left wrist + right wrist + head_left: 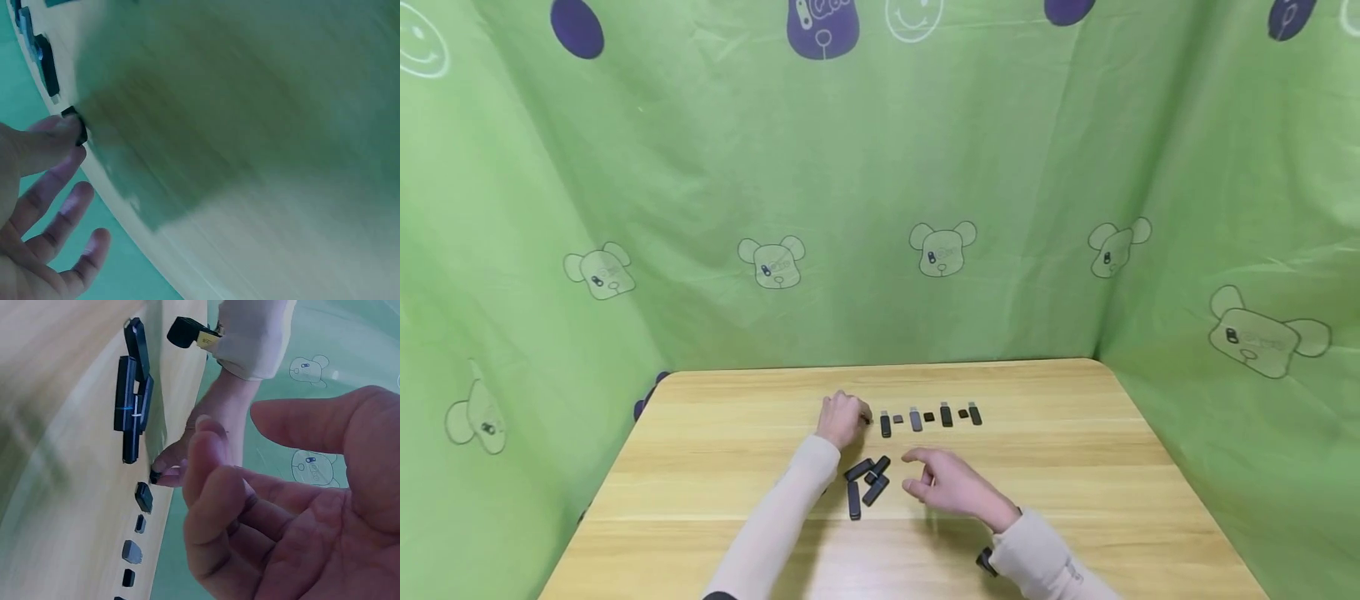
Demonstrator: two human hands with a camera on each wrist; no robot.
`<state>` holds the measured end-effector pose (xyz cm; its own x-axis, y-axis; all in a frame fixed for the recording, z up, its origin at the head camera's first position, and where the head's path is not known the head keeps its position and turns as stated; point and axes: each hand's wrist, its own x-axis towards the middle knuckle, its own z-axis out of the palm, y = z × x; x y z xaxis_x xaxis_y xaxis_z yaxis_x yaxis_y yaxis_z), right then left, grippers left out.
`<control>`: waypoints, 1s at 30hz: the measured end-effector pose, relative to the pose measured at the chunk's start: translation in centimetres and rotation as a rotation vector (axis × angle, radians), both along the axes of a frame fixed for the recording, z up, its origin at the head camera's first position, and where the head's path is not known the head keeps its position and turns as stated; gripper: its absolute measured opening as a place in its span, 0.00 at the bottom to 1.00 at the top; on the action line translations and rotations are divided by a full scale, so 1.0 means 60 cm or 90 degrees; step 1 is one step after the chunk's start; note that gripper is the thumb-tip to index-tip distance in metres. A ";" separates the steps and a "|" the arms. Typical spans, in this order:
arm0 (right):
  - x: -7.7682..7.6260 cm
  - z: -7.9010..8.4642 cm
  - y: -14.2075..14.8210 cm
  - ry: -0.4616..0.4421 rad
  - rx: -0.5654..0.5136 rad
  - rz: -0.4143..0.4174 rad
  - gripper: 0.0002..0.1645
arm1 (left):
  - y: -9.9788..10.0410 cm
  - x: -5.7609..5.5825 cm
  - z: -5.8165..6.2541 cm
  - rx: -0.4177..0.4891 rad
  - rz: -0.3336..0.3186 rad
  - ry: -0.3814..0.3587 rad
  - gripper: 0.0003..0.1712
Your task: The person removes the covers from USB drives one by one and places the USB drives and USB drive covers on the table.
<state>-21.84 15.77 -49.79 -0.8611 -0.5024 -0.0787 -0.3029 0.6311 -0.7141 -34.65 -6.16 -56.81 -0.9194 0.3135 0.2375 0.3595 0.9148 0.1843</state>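
Note:
In the head view my left hand [844, 419] is at the left end of a row of USB sticks. Between thumb and fingers it pinches a small black cap [79, 127], right at the tabletop. Nearest to it in the row lies a black USB stick [885, 424] with its metal plug bare; a grey USB stick [916, 419] and two more dark ones follow, with small caps [928, 417] in between. My right hand [953, 483] hovers over the table holding nothing, thumb apart from the loosely bent fingers. Left of it lies a cluster of black capped USB sticks [853, 501].
The wooden table [715, 467] stands against a green printed curtain [865, 325] at the back and sides. A black wrist camera [987, 562] sits at the right sleeve, and the left forearm passes beside the cluster.

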 end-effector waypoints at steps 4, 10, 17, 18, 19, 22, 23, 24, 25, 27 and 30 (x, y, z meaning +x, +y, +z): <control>0.005 -0.005 0.002 -0.014 0.007 0.001 0.30 | 0.006 -0.004 -0.003 0.021 0.009 -0.045 0.20; 0.009 -0.007 -0.002 -0.036 -0.001 0.016 0.27 | 0.008 -0.005 -0.013 0.041 0.053 -0.066 0.26; 0.013 -0.007 -0.001 -0.035 0.004 0.017 0.26 | 0.011 -0.003 -0.015 0.054 0.024 -0.022 0.20; 0.013 -0.007 -0.001 -0.036 0.001 0.017 0.26 | 0.012 -0.002 -0.014 0.056 0.017 -0.019 0.20; 0.013 -0.007 0.000 -0.038 -0.001 0.019 0.26 | 0.012 -0.001 -0.013 0.061 0.011 -0.019 0.20; 0.012 -0.007 0.001 -0.049 -0.003 0.019 0.26 | 0.013 0.001 -0.010 0.072 -0.001 -0.024 0.20; 0.012 -0.007 0.001 -0.050 -0.002 0.018 0.26 | 0.013 0.001 -0.010 0.074 -0.004 -0.028 0.20; 0.012 -0.008 0.001 -0.051 -0.001 0.016 0.26 | 0.013 0.002 -0.009 0.077 -0.006 -0.031 0.20; 0.012 -0.007 0.002 -0.051 0.001 0.015 0.26 | 0.013 0.002 -0.009 0.077 -0.007 -0.035 0.20; 0.011 -0.008 0.002 -0.046 0.005 0.014 0.26 | 0.013 0.001 -0.009 0.077 -0.007 -0.036 0.20; 0.010 -0.009 0.003 -0.044 0.004 0.013 0.26 | 0.012 0.001 -0.010 0.078 -0.005 -0.041 0.19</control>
<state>-21.22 15.96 -50.33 -0.8432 -0.5189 -0.1402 -0.2662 0.6298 -0.7297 -34.59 -5.45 -57.39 -0.9318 0.2926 0.2148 0.3498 0.8816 0.3168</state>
